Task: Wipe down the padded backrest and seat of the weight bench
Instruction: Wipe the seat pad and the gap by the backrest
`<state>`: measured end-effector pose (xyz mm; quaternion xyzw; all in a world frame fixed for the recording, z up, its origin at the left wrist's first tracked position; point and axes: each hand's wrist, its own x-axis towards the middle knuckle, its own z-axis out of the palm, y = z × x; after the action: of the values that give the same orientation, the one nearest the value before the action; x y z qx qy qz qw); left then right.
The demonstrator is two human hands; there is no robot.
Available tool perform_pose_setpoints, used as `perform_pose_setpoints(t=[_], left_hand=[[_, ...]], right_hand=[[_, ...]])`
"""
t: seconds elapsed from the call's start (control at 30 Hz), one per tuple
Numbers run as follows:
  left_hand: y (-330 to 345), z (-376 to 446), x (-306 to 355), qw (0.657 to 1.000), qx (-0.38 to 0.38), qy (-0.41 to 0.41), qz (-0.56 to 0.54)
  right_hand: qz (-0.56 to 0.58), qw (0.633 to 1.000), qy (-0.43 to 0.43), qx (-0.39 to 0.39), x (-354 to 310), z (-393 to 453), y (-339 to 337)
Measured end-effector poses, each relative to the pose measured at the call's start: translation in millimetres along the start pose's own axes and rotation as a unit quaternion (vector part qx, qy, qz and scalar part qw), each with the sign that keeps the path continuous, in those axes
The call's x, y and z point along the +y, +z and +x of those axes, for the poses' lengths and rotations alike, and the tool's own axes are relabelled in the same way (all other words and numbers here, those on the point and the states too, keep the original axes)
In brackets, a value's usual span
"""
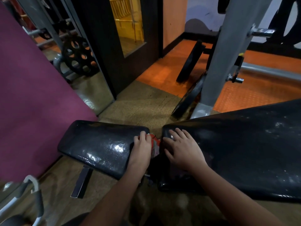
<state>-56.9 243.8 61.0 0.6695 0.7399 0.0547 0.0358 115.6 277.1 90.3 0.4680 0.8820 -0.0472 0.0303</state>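
Note:
The weight bench has two shiny black pads. The smaller seat pad (97, 144) lies left of centre, the long backrest pad (244, 152) runs off to the right. My left hand (142, 148) grips a red and grey cloth (154, 142) at the seat's right end, in the gap between the pads. My right hand (182, 149) lies flat with spread fingers on the near end of the backrest, holding nothing. Most of the cloth is hidden under my left hand.
A maroon wall panel (32, 95) stands close on the left. A grey rack upright (228, 46) rises behind the backrest with black weight plates (190, 62) leaning at its foot. Another plate (78, 56) shows in a mirror. A dark door (130, 38) stands ahead.

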Motion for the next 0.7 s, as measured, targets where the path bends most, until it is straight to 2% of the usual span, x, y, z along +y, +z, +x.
perform_pose_setpoints(t=[0.1, 0.2, 0.27, 0.33, 0.4, 0.47, 0.53, 0.63, 0.7], left_hand=[[-9, -2, 15, 0.985, 0.026, -0.049, -0.161], [-11, -16, 54, 0.925, 0.032, -0.058, -0.375], [-5, -27, 89, 0.897, 0.022, -0.056, -0.439], [0, -16, 119, 0.904, 0.02, -0.028, -0.425], [-1, 12, 140, 0.936, 0.008, 0.005, -0.352], [-7, 36, 158, 0.951, -0.031, -0.034, -0.307], [-13, 26, 182, 0.957, -0.015, -0.04, -0.288], [-17, -32, 183, 0.965, 0.003, 0.094, -0.245], [-3, -25, 149, 0.966, -0.004, 0.11, -0.233]], right_hand=[[0.012, 0.999, 0.038, -0.003, 6, -9, -2], [0.001, 0.996, 0.082, 0.035, 34, -34, -14], [-0.01, 0.99, 0.127, 0.062, 70, -54, -30], [-0.018, 0.981, 0.18, 0.072, 101, -65, -49], [-0.02, 0.977, 0.206, 0.059, 109, -64, -57], [-0.013, 0.978, 0.201, 0.052, 102, -58, -57], [0.012, 0.981, 0.19, 0.044, 105, -63, -61], [-0.003, 0.979, 0.194, 0.055, 137, -93, -81], [-0.034, 0.982, 0.182, 0.038, 156, -113, -87]])
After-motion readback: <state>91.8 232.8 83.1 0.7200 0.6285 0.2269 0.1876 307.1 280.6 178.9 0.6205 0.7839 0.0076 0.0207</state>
